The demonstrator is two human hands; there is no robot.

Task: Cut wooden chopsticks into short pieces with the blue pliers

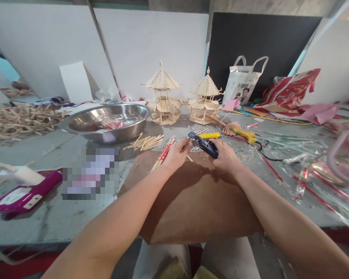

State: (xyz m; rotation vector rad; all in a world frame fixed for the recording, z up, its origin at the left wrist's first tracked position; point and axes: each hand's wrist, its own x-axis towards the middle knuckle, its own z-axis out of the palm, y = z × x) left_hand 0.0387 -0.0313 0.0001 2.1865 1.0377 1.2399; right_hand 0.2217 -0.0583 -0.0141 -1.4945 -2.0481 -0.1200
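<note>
My right hand is closed around the handles of a dark blue hand cutter, whose head points left. My left hand is pinched at the cutter's head; whatever lies between its fingertips is too small to make out. Below them both is a brown board at the table's front edge. Beside my left hand lie red-wrapped chopsticks, and a loose pile of thin wooden sticks sits just behind. A yellow-handled tool rests beyond the cutter.
Two wooden stick pavilions stand at the back, left of a white bag. A steel basin and a heap of sticks occupy the left. A purple power strip lies nearer. Plastic wrappers and a yellow glue gun are right.
</note>
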